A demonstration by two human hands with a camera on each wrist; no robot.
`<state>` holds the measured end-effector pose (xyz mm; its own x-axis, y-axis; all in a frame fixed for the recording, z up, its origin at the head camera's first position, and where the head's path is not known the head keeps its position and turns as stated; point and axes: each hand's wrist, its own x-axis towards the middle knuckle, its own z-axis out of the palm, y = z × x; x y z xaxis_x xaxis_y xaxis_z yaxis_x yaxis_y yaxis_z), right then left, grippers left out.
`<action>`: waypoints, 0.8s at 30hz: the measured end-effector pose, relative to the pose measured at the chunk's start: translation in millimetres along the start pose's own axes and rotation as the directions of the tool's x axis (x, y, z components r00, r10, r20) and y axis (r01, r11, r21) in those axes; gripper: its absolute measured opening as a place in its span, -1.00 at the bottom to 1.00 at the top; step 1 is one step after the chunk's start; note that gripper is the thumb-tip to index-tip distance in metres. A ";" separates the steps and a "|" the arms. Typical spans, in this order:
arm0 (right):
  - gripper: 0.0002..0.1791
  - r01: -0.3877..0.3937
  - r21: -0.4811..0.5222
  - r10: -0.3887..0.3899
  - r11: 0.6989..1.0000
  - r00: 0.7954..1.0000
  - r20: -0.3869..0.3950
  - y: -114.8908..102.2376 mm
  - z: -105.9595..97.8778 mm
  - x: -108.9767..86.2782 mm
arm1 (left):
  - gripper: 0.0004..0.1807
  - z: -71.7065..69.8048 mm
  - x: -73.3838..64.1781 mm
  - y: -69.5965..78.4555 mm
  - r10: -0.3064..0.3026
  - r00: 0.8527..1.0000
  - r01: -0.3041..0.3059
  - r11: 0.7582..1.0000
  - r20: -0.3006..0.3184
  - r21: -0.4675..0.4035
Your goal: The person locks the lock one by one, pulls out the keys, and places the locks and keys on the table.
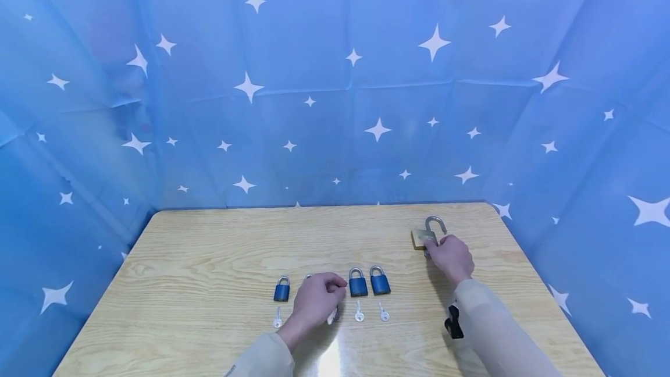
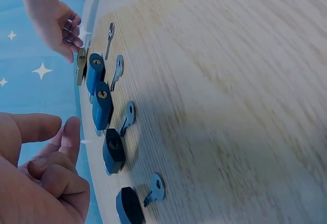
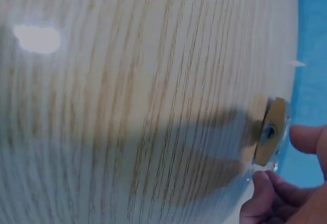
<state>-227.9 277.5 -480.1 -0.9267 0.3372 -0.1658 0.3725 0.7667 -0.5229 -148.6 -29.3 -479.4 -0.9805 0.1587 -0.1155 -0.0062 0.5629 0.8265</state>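
Note:
My right hand (image 1: 453, 258) holds a brass padlock (image 1: 419, 239) by its right edge, thumb on its face. The padlock's shackle is swung open, and its keyhole end shows in the right wrist view. A small silvery bit by the thumb is unclear. Nearer the middle, my left hand (image 1: 316, 298) hovers with loosely curled fingers and nothing in them. It partly covers a blue padlock (image 2: 114, 151) and its key (image 1: 332, 315). Beside it stand blue padlocks with closed shackles: one on the left (image 1: 281, 290), two on the right (image 1: 358, 285) (image 1: 380, 283).
Silver keys lie in front of the blue padlocks: left (image 1: 277, 319), middle (image 1: 359, 312) and right (image 1: 384, 313). All rest on a wooden table (image 1: 209, 260). A blue star-patterned curtain (image 1: 303, 173) hangs behind and at both sides.

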 end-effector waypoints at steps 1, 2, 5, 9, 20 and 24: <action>-0.55 -0.009 -0.011 0.009 1.000 1.000 0.009 -0.3 1.0 1.9 | -0.82 -0.4 -0.1 -1.0 -0.001 1.000 0.001 1.000 0.001 -0.008; -0.54 -0.016 -0.024 0.017 1.000 1.000 0.018 -1.1 2.1 3.7 | -0.82 -0.7 -0.1 -2.0 -0.001 1.000 0.001 1.000 0.000 -0.012; -0.48 -0.022 -0.069 0.025 0.997 0.999 0.039 -4.3 5.3 8.9 | -0.82 -0.9 -0.7 -4.0 0.009 1.000 -0.009 1.000 -0.002 -0.023; -0.44 -0.020 -0.121 0.024 0.992 0.999 0.036 -9.0 9.3 13.3 | -0.83 -0.6 -1.8 -4.3 0.019 1.000 -0.019 0.999 -0.005 -0.027; -0.39 -0.019 -0.181 0.025 0.983 0.999 0.029 -15.6 11.7 16.3 | -0.83 0.0 -5.3 -8.1 -0.027 0.999 0.026 0.999 -0.031 -0.045; -0.39 -0.036 -0.155 0.044 0.987 0.998 0.047 -14.3 11.8 20.5 | -0.82 -0.7 -6.0 -9.7 -0.033 0.999 0.032 0.998 -0.023 -0.055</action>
<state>-252.8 267.0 -486.0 -0.9107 0.3447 -0.2274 0.4090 0.8296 -0.3802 -142.8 -36.3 -486.3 -0.9841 0.1212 -0.1302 -0.0483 0.5221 0.8515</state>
